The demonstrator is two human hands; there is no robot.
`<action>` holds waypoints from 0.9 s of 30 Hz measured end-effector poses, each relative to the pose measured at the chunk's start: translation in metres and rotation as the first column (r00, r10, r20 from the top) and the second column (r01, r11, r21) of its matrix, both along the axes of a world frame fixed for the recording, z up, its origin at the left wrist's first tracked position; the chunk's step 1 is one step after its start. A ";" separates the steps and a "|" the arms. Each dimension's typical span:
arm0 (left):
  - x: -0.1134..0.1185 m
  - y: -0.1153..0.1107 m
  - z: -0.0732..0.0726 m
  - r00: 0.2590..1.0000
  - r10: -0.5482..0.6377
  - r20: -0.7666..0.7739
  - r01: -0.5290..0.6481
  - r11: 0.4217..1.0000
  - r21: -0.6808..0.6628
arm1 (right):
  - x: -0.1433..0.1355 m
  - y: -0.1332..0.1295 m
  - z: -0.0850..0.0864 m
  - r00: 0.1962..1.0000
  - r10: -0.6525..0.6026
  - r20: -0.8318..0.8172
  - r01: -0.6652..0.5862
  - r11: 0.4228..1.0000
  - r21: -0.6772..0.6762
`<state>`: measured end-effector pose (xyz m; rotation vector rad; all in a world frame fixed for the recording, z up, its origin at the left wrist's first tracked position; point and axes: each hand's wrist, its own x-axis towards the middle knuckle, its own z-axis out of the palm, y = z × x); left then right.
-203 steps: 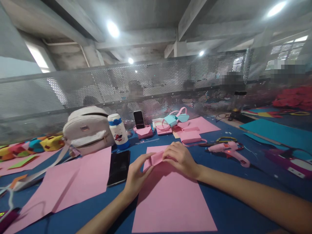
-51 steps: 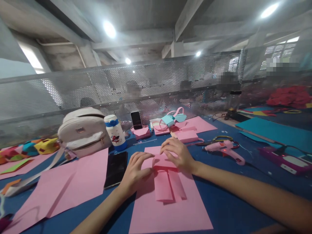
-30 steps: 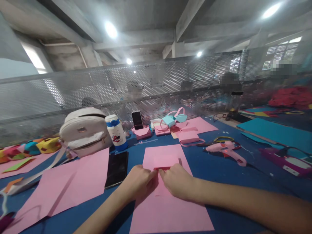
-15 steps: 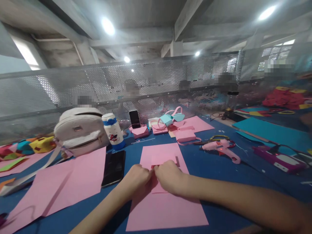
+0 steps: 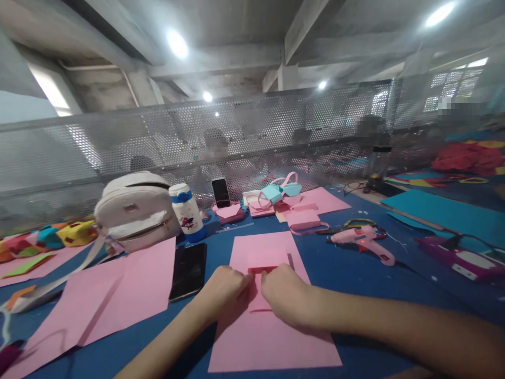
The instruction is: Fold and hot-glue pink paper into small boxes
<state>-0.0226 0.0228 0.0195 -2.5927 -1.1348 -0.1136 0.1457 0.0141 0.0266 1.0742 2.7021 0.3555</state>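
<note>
A small folded piece of pink paper [image 5: 268, 257] lies on a larger pink sheet [image 5: 276, 345] in front of me, its upper flap raised along a crease. My left hand [image 5: 226, 289] is closed at the left end of that crease, fingertips pinching the paper's edge. On the other side, my right hand [image 5: 290, 296] has its fingers curled over the right part of the same fold. Both hands hide most of their fingertips. A black phone [image 5: 188, 271] lies left of the sheet, and a pink glue gun [image 5: 363, 242] lies to the right.
Further left are more pink sheets [image 5: 134, 284], a white backpack [image 5: 134, 210] and a bottle [image 5: 187, 216]. Small pink paper bags [image 5: 303, 220] stand at the back. Scissors [image 5: 357, 223], a purple device [image 5: 460, 258] and blue sheets [image 5: 442, 210] lie right. A perforated metal screen [image 5: 252, 142] rises behind.
My right hand has shifted slightly right, away from my left hand, so more of the fold shows between them. The view has moved a little.
</note>
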 end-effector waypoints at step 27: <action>-0.005 0.012 -0.011 0.999 -0.040 -0.012 0.042 0.988 0.148 | 0.045 0.077 0.005 0.504 0.056 -0.862 -0.140 0.990 -0.018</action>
